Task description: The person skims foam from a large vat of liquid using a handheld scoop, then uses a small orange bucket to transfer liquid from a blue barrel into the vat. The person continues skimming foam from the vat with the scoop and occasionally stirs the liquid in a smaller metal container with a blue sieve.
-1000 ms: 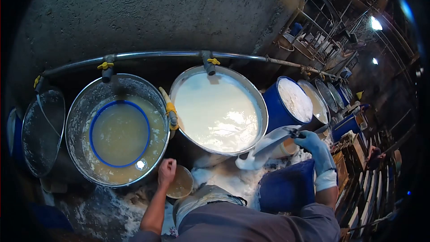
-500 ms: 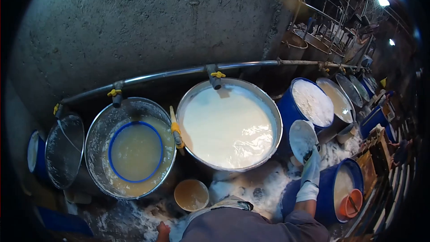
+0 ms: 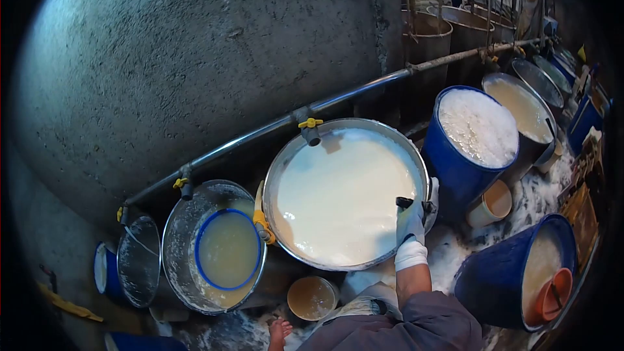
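Observation:
My right hand [image 3: 409, 222], in a pale glove with a white cuff, is closed at the right rim of a large round metal vat [image 3: 338, 198] full of creamy white liquid. In it is a metal bowl [image 3: 433, 207] with a dark handle [image 3: 404, 202], turned nearly edge-on just outside the rim; much of the bowl is hidden. My left hand [image 3: 279, 330] is bare and low in front of me, fingers loosely apart, holding nothing. Near it stands a bucket [image 3: 312, 298] of brownish liquid.
Left of the vat, a metal tub [image 3: 174, 247] holds a blue-rimmed container [image 3: 227, 249] of cloudy liquid. On the right are a blue barrel [image 3: 448, 156] of white foam, a tilted blue barrel [image 3: 487, 279] with an orange scoop [image 3: 554, 292], and a cream bucket [image 3: 489, 205]. A pipe [image 3: 364, 89] with yellow-handled taps crosses behind.
My right hand has brought the metal bowl leftward to the vat's right rim and turned it from face-on to edge-on. The view has tilted and shifted; my left hand stays low.

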Demonstrator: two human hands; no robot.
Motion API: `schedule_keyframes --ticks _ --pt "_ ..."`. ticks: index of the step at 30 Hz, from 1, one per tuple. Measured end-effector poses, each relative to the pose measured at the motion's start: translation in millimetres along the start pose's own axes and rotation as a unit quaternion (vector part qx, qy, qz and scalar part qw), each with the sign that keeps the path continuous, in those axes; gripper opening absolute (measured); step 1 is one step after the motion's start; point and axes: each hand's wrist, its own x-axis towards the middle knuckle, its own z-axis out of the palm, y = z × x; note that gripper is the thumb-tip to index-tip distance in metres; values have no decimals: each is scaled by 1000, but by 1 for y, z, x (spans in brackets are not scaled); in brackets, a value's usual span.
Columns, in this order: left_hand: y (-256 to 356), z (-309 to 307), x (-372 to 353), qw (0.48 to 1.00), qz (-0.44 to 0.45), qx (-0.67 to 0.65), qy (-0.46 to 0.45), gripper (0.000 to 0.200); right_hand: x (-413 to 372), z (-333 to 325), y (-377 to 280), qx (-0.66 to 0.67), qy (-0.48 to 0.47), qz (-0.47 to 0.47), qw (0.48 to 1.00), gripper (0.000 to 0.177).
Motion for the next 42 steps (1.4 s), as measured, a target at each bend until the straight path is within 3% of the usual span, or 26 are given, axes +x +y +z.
schedule_keyframes --ticks 1,3,5,7,9,11,13,17,21,25,28,31,35,42 --pt "-2 4 -5 1000 3 -1 5 46 -35 27 3 12 37 26 999 26" --pt "-10 7 -13 1000 4 -2 15 44 -29 29 14 25 15 -2 1000 30" --pt "-27 5 -19 1000 -18 -9 24 44 -16 32 15 11 83 23 996 36" --pt "-40 0 -24 998 -58 -16 29 42 -5 24 16 15 59 17 998 36" --pt "-45 -2 -32 997 -67 5 30 46 -2 21 6 -59 35 70 995 38" --pt "-52 -4 -32 997 -70 22 23 50 -38 25 -11 -67 30 67 995 37" --pt "-50 2 -32 997 -71 32 7 53 -71 16 -27 -85 -32 122 988 36" --pt "-45 17 -15 996 -49 61 -40 61 -62 -41 -28 -208 -92 138 964 34" --pt "-42 33 6 991 -18 91 -101 70 -136 -75 -97 -368 -29 197 908 30" --pt "-57 43 24 976 30 110 -186 78 -161 -156 -171 -443 -21 109 890 28" --pt "-43 76 44 969 12 155 -191 76 -179 -212 -236 -539 55 47 839 35" --pt "-36 105 45 954 3 209 -217 74 -210 -253 -300 -476 66 -34 876 26" --pt "-40 149 40 920 -9 295 -257 71 -233 -299 -372 -454 90 -162 871 27" --pt "-38 224 3 880 2 375 -291 66 -272 -315 -498 -452 170 -312 818 31"
